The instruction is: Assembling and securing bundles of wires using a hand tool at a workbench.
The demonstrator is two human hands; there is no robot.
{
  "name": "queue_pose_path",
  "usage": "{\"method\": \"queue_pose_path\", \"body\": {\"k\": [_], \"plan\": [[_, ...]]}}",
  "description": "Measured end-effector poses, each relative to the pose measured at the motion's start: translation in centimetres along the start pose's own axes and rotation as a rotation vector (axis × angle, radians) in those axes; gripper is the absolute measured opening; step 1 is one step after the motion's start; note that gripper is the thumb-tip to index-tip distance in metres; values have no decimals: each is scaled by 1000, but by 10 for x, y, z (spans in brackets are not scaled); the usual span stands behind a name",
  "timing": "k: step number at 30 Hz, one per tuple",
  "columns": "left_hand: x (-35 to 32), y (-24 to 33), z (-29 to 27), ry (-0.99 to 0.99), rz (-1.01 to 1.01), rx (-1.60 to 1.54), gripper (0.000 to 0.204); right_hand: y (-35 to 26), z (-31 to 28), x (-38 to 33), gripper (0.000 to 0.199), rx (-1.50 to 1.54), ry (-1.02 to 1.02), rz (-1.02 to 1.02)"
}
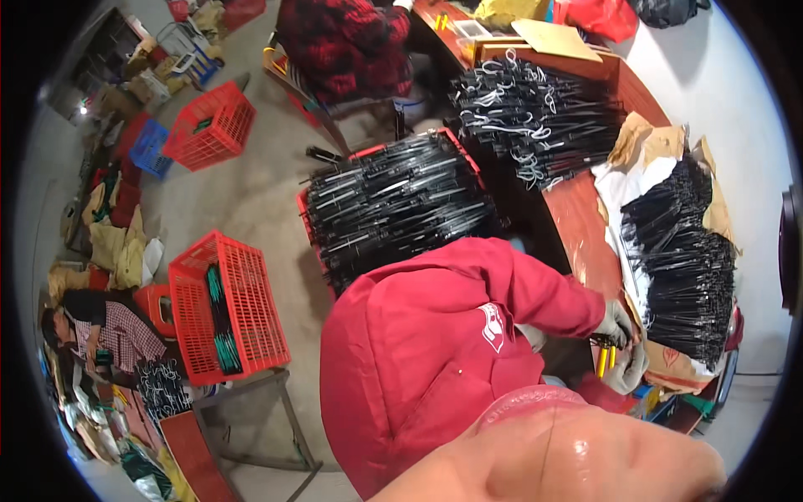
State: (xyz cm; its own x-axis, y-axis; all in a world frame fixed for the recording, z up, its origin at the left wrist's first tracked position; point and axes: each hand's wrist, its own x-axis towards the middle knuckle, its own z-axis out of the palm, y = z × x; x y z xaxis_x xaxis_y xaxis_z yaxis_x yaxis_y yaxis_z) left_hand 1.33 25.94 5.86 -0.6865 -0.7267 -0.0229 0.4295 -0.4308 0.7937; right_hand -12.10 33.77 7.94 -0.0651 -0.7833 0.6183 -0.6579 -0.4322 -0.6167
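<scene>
The pliers (603, 361) are at the red table's (579, 224) near edge, between the body and the hands. Their long axis runs up and down in the view — yellow handles toward the lower edge, slightly apart, dark head upward beside the left hand (617, 325). The right hand (629, 370) is just beside the handles; both hands wear pale gloves. Whether either hand grips the pliers, or how far the fingers close, I cannot tell — they are too small. Black strips (690, 293) lie beyond on paper.
</scene>
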Motion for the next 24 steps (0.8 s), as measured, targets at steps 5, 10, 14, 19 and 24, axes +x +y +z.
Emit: {"method": "queue_pose_path", "body": {"k": [5,10,14,19,24], "plan": [[11,-13,-5,11,91,-1,16,-25,12,6,43,-35,7,-60],[5,-6,-7,2,74,-40,16,-30,13,5,47,-157,-15,-22],[12,-15,-6,-11,77,-33,16,-26,10,4,48,-147,1,-30],[16,-17,-6,-27,51,-25,16,-27,11,8,48,-116,19,-49],[9,-1,-7,2,27,-23,15,-21,14,10,47,-125,4,-46]]}}
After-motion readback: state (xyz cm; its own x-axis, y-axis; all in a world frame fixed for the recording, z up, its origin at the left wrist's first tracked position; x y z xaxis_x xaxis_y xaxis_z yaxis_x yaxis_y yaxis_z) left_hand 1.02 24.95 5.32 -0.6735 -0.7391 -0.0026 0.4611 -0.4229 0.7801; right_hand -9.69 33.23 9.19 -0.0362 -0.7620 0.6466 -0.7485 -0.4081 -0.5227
